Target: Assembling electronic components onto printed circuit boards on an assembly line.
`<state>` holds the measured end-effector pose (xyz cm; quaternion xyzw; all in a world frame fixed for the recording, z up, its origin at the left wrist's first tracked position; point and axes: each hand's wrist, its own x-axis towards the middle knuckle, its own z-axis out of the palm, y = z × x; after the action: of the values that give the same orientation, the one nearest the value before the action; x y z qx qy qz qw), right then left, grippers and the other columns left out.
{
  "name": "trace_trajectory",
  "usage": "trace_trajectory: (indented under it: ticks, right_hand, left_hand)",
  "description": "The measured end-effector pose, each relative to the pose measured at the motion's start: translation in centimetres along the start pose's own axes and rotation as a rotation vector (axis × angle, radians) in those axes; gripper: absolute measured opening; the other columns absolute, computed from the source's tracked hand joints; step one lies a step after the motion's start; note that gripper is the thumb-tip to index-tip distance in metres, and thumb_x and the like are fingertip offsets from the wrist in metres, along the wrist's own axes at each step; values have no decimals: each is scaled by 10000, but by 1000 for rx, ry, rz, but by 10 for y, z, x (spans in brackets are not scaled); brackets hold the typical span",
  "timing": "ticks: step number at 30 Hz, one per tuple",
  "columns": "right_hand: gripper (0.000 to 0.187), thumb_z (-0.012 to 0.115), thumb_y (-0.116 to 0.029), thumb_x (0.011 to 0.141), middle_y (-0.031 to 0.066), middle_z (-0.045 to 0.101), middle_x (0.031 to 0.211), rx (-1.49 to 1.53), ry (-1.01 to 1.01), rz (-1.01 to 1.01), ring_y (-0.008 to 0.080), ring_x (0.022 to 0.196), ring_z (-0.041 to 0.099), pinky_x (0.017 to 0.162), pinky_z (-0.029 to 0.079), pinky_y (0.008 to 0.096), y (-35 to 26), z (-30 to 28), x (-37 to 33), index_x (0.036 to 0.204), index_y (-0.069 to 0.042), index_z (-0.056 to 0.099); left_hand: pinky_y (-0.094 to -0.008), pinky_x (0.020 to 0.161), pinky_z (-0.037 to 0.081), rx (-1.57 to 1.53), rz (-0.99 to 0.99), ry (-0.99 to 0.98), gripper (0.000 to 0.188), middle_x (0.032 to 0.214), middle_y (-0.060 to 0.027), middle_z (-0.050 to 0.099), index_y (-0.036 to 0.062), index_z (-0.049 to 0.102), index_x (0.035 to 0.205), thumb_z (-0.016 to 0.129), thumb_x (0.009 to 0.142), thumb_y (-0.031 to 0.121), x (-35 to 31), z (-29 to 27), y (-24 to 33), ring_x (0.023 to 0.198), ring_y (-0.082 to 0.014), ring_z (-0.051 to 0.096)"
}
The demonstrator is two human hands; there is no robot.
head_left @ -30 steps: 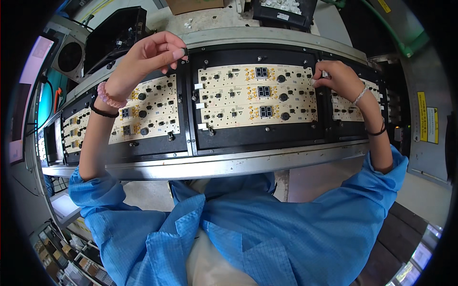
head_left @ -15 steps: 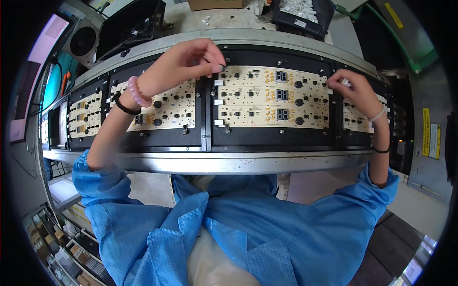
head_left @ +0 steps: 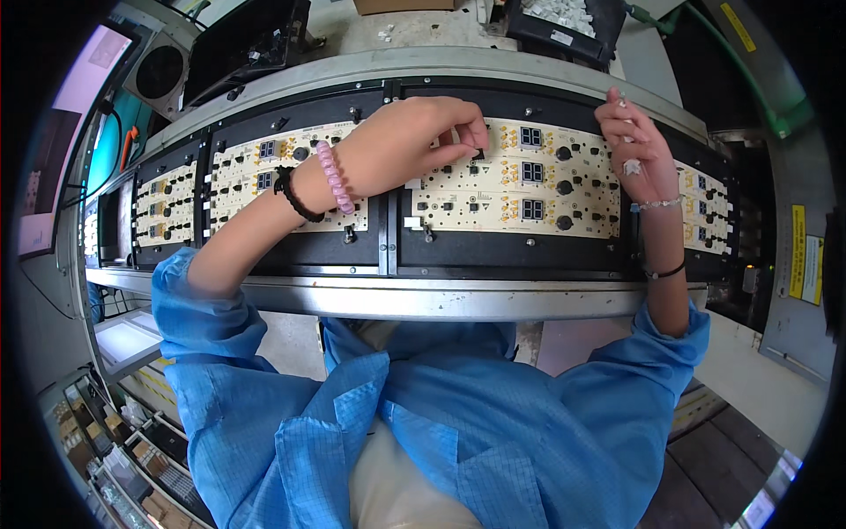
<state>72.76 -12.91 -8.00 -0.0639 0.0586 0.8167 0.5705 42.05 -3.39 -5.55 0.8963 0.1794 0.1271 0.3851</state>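
Cream circuit boards [head_left: 489, 225] lie in a black frame [head_left: 476, 258] in front of me, with black two-digit displays [head_left: 532, 209], small black parts and white connectors [head_left: 412, 222] along their left ends. My left hand [head_left: 432, 141] reaches over the upper and middle boards, thumb and forefinger pinched at a small black part [head_left: 478, 155]; whether that part touches the board is hard to see. My right hand [head_left: 641, 157] is turned palm up at the boards' right end. Several small white connectors [head_left: 631, 167] sit in its palm and between its curled fingers.
Similar framed boards stand left [head_left: 167, 207] and right [head_left: 703, 207] along the metal rail [head_left: 493, 302]. Beyond are a black bin [head_left: 247, 44] with dark parts and another bin [head_left: 573, 44] with white parts. A monitor [head_left: 70, 132] stands at far left.
My left hand has moved right and slightly nearer, from the board's left end to over its parts. My right hand has turned palm up, showing the white connectors. The boards have shifted slightly right.
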Motion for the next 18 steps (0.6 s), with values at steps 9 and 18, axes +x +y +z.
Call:
trace_trajectory:
  ticks: [9, 18]
  right_hand:
    - [196, 396, -16, 943, 51, 422, 846, 243, 67, -391, 103, 652, 437, 449, 412, 191, -53, -13, -14, 1088, 52, 509]
    - [273, 369, -106, 1003, 46, 434, 885, -328, -63, -302, 101, 669, 375, 506, 330, 201, -34, -8, -12, 1235, -1, 468]
  left_hand:
    - [-317, 677, 517, -18, 28, -54, 106, 880, -69, 672, 57, 613, 935, 644, 838, 90, 6, 7, -9, 793, -219, 653]
    - [-314, 668, 512, -12, -32, 22, 112, 840, -60, 665, 63, 625, 953, 622, 863, 129, 15, 7, -3, 742, -201, 643]
